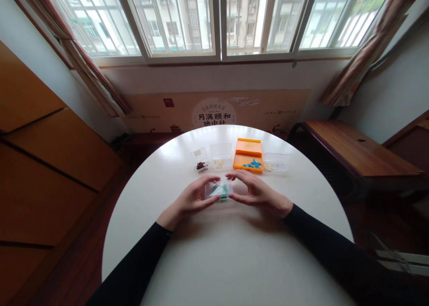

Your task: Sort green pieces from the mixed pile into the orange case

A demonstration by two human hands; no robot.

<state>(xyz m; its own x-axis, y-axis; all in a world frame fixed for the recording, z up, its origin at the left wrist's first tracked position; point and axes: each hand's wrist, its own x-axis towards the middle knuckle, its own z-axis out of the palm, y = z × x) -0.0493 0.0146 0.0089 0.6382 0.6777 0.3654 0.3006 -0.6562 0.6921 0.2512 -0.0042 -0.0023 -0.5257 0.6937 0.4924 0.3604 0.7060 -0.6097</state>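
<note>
Between my hands is a small clear plastic box with green pieces inside; its lid looks closed. My left hand curves round the left side of the box, with fingers at the back and thumb along the front edge. On the other side, my right hand has its thumb at the front right corner, and its fingertips reach toward the back edge. Whether those right fingertips touch the box is hard to make out. Just behind the hands stands an open orange box with small blue pieces in its front half.
Open clear boxes stand in a row: one with dark brown pieces, another with yellow pieces, and a clear box with pale pieces right of the orange one. All rest on a round white table. A wooden bench stands at right.
</note>
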